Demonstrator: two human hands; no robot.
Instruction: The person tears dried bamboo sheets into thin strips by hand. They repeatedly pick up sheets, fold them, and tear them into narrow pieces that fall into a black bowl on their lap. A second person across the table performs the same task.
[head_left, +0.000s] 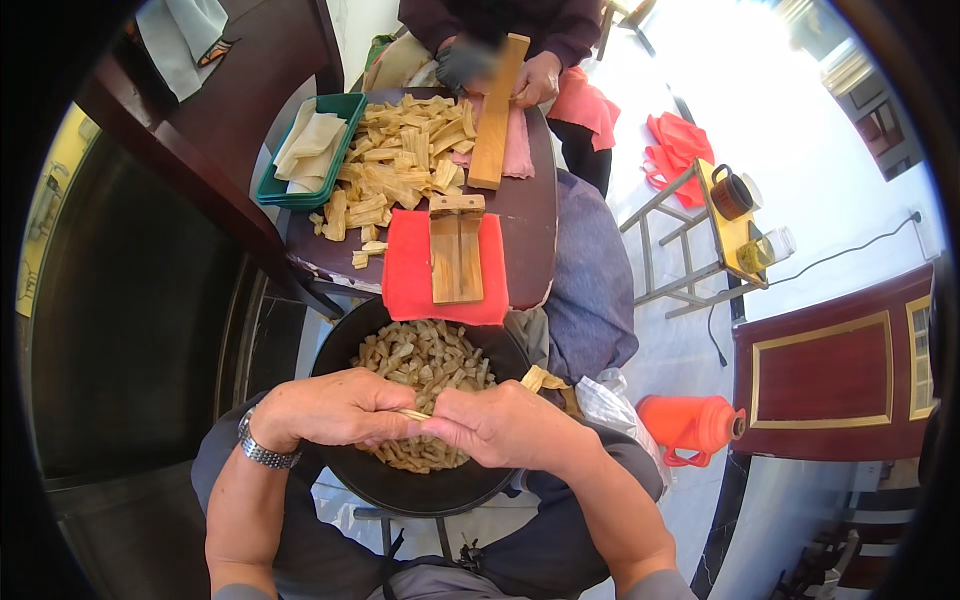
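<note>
Over a round black basin (420, 499), my left hand (341, 409) and my right hand (499, 424) meet, thumbs almost touching. Pinched between their fingers is a thin pale strip (414, 414), most of it hidden by the hands. Short brownish cut pieces (431, 352) fill much of the basin. Beyond it, a small wooden block with a lengthwise groove (456, 262) rests on a folded red cloth (405, 270) at the table's near edge. Dried yellowish fibrous strips (409, 154) lie heaped further back on the dark table (525, 232).
Opposite me a person's gloved hand (459, 71) and bare hand (538, 79) are at a long wooden board (499, 120). Green trays (341, 150) hold folded pale sheets. To the right are an orange thermos flask (686, 427) and a stool (712, 217) bearing a cup and jar.
</note>
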